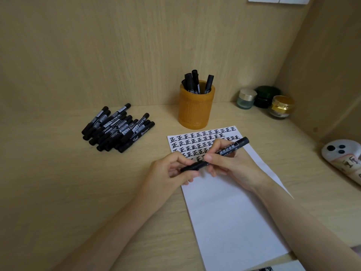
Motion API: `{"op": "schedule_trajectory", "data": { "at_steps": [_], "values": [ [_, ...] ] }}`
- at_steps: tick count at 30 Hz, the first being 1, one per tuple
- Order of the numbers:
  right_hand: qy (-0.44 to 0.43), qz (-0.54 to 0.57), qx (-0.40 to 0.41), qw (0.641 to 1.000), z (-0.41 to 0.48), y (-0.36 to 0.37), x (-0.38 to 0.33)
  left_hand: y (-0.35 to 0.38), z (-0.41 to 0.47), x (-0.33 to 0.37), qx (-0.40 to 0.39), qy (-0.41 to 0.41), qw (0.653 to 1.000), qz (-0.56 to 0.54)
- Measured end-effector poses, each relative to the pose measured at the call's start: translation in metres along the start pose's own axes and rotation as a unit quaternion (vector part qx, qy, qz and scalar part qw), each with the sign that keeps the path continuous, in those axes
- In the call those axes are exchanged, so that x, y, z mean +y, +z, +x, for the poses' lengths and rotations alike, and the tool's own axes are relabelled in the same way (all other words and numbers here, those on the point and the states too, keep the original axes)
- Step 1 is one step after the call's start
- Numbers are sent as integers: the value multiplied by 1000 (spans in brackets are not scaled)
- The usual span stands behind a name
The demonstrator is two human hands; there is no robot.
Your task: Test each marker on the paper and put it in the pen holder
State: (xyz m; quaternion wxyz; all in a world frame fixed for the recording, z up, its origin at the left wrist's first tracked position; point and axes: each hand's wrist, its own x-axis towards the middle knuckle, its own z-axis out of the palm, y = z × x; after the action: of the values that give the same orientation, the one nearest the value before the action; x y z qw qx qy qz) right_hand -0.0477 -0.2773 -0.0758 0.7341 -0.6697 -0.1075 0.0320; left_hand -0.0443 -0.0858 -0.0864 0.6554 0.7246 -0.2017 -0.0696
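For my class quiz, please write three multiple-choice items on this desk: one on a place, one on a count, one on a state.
1. Where lies the pile of black plastic markers? A) on the wooden desk, left of the orange cylindrical pen holder B) inside that holder C) behind that holder
2. How many small lidded jars stand at the back right? A) one B) three C) five
3. How is the black marker above the white paper sheet? A) gripped by both hands B) lying loose C) standing upright
Key: 1 A, it lies apart on the holder's left; 2 B, three lids show; 3 A, left hand and right hand each grip it.
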Motion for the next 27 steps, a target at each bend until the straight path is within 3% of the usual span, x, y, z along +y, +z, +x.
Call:
{"op": "schedule_trajectory", "data": {
  "at_steps": [9,19,21,24,25,27],
  "values": [
    [-20,16,15,1000,2,6,-3,1,0,5,23,32,997,-59],
    [-14,-12,9,1000,1,6,-7,0,3,3,41,41,997,-47],
    [-24,-48,70,996,2,0,-7,-1,3,5,50,53,997,-25],
    [-93,-217,237,942,4,-13,-14,-4,2,6,81,65,995,14],
    [-133,-303,245,911,3,-17,-16,-4,2,7,89,67,994,22],
    [-239,-464,181,833,3,-17,-19,-4,2,8,98,69,992,30]
  ]
}}
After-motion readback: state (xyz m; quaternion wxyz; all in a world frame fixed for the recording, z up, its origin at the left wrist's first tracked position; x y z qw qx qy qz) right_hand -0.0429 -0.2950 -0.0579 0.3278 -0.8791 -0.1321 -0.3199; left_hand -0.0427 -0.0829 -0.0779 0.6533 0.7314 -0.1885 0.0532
